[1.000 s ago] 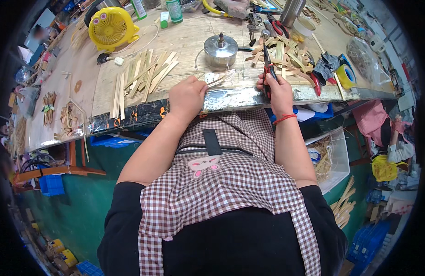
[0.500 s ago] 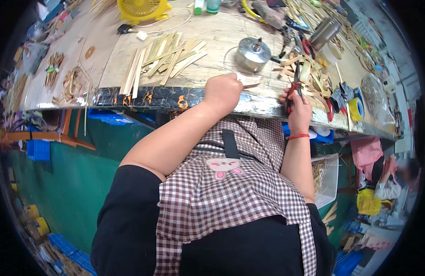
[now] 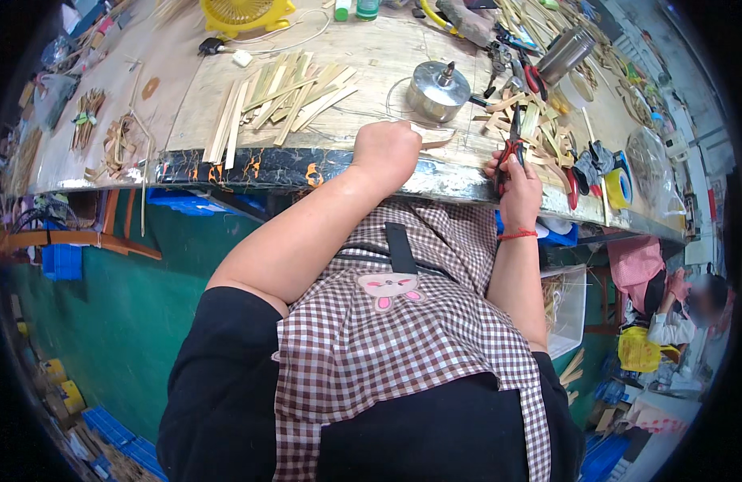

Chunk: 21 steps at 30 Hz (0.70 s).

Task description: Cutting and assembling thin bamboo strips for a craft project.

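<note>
My left hand is closed in a fist at the table's front edge, its fingers turned away from view. A short pale flat piece shows just right of the knuckles; whether the fingers grip it is hidden. To the right, my right hand wraps round the red and black handles of long-nose pliers, whose jaws point away from me. A round metal pot with a dark-tipped spout stands beyond and between both hands. Past my left hand lies a loose pile of bamboo strips.
Short strip offcuts lie right of the pliers, near a steel flask and a yellow tape roll. A yellow fan stands at the back. A tied bundle lies far left. Another person is at the far right.
The view has shifted slightly, so the table things sit a little higher and further left. Both hands keep nearly the same place and hold.
</note>
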Each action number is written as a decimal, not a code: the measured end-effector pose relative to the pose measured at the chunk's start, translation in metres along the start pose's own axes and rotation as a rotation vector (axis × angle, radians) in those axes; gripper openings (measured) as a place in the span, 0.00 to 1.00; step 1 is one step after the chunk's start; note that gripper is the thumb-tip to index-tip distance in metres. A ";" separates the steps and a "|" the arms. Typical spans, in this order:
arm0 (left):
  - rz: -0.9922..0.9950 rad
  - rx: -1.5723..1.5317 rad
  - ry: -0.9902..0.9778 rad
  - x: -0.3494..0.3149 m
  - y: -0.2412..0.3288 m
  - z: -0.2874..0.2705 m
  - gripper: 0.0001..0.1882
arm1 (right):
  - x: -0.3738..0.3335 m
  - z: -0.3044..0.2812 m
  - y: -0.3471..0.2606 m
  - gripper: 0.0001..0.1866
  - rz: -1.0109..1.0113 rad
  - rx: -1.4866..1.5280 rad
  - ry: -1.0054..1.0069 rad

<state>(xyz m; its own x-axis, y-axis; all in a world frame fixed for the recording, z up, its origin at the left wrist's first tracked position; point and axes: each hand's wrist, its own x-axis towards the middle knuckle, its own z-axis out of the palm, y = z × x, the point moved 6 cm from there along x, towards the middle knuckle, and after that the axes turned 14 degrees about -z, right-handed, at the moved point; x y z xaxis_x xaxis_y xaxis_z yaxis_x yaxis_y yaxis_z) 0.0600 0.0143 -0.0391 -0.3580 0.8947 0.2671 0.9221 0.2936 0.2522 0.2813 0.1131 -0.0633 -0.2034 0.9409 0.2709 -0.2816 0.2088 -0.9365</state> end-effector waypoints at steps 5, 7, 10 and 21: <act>0.009 0.044 -0.017 -0.001 0.002 -0.002 0.08 | -0.002 0.001 0.002 0.10 0.028 -0.001 0.010; -0.019 0.045 0.019 -0.001 0.001 -0.005 0.09 | 0.000 0.003 0.004 0.10 0.030 0.015 -0.007; -0.019 0.045 0.032 -0.001 0.003 -0.005 0.10 | 0.002 0.000 0.005 0.12 0.027 0.035 0.013; -0.050 0.053 0.030 -0.001 0.011 0.003 0.08 | 0.000 -0.011 0.011 0.12 0.019 -0.048 0.005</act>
<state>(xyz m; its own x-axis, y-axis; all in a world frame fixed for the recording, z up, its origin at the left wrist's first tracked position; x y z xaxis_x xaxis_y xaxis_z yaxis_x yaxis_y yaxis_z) 0.0706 0.0178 -0.0396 -0.4076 0.8681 0.2832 0.9090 0.3562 0.2165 0.2887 0.1189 -0.0764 -0.2036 0.9460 0.2521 -0.2322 0.2035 -0.9511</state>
